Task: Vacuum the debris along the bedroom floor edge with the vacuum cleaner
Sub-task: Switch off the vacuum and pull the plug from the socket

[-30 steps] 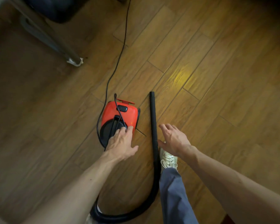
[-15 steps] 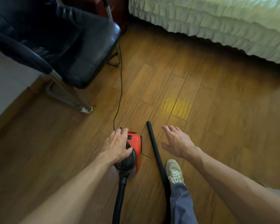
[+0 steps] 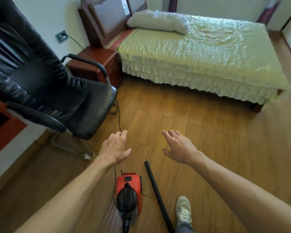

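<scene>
The vacuum cleaner [image 3: 128,190] is no longer held by the left hand [image 3: 115,148] and is left on the floor [image 3: 208,132] beside its hose [image 3: 155,185]; that grip and the right hand [image 3: 180,147] are open and empty, so vacuuming is judged not yet begun

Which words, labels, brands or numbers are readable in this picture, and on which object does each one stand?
No text can be read anywhere.
The vacuum: a black patch on top, no legible letters.
The socket: too small and blurred to show any marking.
The shoe: no legible brand.
</scene>
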Motion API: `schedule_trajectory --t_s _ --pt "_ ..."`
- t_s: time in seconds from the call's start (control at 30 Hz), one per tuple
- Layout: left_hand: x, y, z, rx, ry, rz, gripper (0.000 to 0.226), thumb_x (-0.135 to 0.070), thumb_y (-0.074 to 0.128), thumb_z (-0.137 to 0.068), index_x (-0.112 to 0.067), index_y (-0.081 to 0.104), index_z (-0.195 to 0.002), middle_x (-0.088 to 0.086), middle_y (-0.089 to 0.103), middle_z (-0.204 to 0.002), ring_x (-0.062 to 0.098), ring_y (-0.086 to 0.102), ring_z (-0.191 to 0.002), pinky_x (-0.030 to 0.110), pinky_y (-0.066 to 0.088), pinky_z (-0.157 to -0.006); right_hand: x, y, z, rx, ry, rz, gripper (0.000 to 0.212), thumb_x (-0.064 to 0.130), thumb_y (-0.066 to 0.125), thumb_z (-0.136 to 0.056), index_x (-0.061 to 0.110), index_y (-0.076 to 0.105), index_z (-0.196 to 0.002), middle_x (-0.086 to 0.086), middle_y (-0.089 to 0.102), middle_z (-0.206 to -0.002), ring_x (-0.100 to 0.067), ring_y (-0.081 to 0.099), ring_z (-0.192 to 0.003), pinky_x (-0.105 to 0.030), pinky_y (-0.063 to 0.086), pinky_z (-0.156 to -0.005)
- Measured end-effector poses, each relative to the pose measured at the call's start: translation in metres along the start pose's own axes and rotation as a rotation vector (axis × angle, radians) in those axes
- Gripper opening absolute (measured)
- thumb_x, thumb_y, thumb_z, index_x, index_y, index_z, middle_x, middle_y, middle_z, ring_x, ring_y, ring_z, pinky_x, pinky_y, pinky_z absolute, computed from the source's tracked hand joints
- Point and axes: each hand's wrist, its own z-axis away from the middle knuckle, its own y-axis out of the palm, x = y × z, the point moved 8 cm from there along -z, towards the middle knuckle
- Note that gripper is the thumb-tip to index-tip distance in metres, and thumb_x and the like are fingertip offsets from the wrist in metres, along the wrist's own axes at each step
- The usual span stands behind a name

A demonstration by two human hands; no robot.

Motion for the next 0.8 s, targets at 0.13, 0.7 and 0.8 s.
schedule_trajectory --t_s 0.13,0.7,0.8 --pt "-0.029 -0.068 -0.036 -0.043 -0.005 -0.062 0.065 -0.041 0.065 -0.089 -0.019 0.036 -0.144 0.005 0.056 -0.132 0.024 0.053 -0.122 0.038 0.051 -0.093 -0.019 -0.084 -0.016 -0.102 -0.048 0.003 0.069 0.037 0.059 -0.094 0.017 0.026 -0.150 -0.006 0.049 -0.137 -0.025 0.048 -0.121 -0.035 0.055 -0.089" --pt "-0.167 -0.249 -0.182 -0.312 -0.041 -0.025 0.064 -0.048 0.063 -0.088 -0.023 0.041 -0.143 -0.003 0.056 -0.129 0.017 0.055 -0.117 0.032 0.056 -0.090 -0.190 -0.329 -0.099 -0.301 -0.212 -0.032 0.077 0.055 0.053 -0.094 0.023 0.021 -0.155 0.004 0.044 -0.141 -0.017 0.044 -0.128 -0.029 0.048 -0.094" --pt "-0.178 -0.264 -0.196 -0.320 -0.044 -0.033 0.065 -0.048 0.063 -0.087 -0.024 0.040 -0.143 -0.003 0.055 -0.128 0.017 0.053 -0.118 0.034 0.055 -0.091 -0.212 -0.344 -0.105 -0.300 -0.205 -0.062 0.074 0.056 0.053 -0.094 0.024 0.024 -0.153 0.005 0.044 -0.141 -0.017 0.044 -0.129 -0.029 0.046 -0.094"
